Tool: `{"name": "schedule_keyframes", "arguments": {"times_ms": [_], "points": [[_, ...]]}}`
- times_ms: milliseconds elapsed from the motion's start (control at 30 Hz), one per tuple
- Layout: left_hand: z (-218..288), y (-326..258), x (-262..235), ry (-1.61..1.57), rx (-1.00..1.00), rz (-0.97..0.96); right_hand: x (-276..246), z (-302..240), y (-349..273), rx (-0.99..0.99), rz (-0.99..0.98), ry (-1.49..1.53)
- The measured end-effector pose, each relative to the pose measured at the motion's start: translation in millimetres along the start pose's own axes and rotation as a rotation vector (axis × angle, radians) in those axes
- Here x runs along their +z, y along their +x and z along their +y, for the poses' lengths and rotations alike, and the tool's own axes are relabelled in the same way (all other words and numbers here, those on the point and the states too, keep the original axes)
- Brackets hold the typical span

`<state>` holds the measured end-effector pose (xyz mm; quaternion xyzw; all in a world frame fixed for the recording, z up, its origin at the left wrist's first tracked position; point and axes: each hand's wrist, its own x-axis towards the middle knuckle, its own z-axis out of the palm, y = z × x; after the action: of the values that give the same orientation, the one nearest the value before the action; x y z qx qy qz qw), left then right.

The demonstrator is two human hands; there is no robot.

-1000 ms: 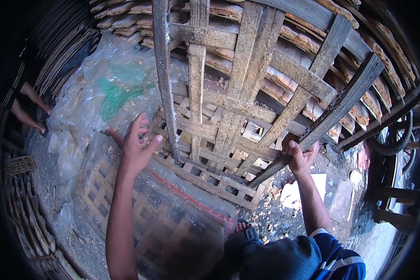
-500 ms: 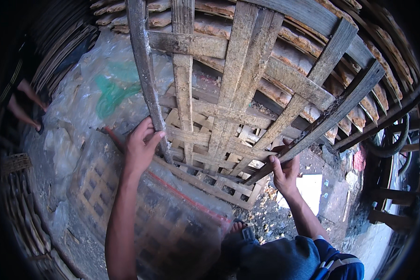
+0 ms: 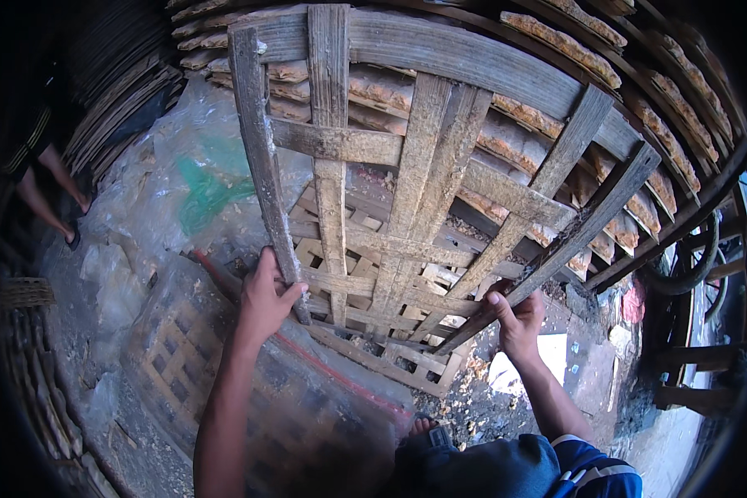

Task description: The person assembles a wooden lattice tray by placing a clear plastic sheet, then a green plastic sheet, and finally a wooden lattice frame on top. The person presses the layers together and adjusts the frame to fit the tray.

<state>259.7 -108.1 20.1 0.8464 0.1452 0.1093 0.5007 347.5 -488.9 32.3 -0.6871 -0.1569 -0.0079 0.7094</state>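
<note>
I hold a large lattice frame of weathered wooden slats (image 3: 334, 144) tilted in front of me, its far end raised. My left hand (image 3: 266, 297) is closed around the lower part of its left side rail. On the other side, my right hand (image 3: 519, 325) grips the right side rail near its lower end, thumb on top and the other fingers mostly behind the wood. Beneath the frame's lower end lies another lattice panel (image 3: 382, 367) on the ground.
Clear plastic sheeting (image 3: 129, 257) with a green patch covers the ground at left, partly over another lattice. Stacked boards with crusty orange-brown edges (image 3: 515, 143) stand beyond the frame. Another person's legs (image 3: 46, 199) show at far left. A white sheet (image 3: 548, 357) lies at right.
The lattice frame has come lower and its far top rail now shows whole. Both hands have moved slightly down with it, still gripping the side rails.
</note>
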Motion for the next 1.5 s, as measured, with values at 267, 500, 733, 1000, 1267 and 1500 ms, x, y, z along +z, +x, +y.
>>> {"name": "schedule_keyframes", "arguments": {"times_ms": [267, 500, 733, 1000, 1267, 1500], "points": [[-30, 14, 18, 0.166, 0.094, 0.063, -21, 58, -24, 0.144, -0.184, -0.184], [-18, 19, 0, -0.169, 0.121, 0.051, -13, 25, -1, 0.137, -0.125, -0.008], [7, 17, -8, -0.007, 0.077, 0.073, -16, 51, 48, 0.293, -0.302, -0.487], [5, 10, -20, -0.232, 0.201, 0.23, 2, 21, 55, 0.011, -0.205, -0.072], [79, 6, -88, -0.198, 0.202, 0.434, 58, -92, 107, -0.326, -0.226, -0.016], [113, -49, -133, -0.396, 0.12, 0.268, 108, -154, 110, -0.177, -0.241, 0.009]]}}
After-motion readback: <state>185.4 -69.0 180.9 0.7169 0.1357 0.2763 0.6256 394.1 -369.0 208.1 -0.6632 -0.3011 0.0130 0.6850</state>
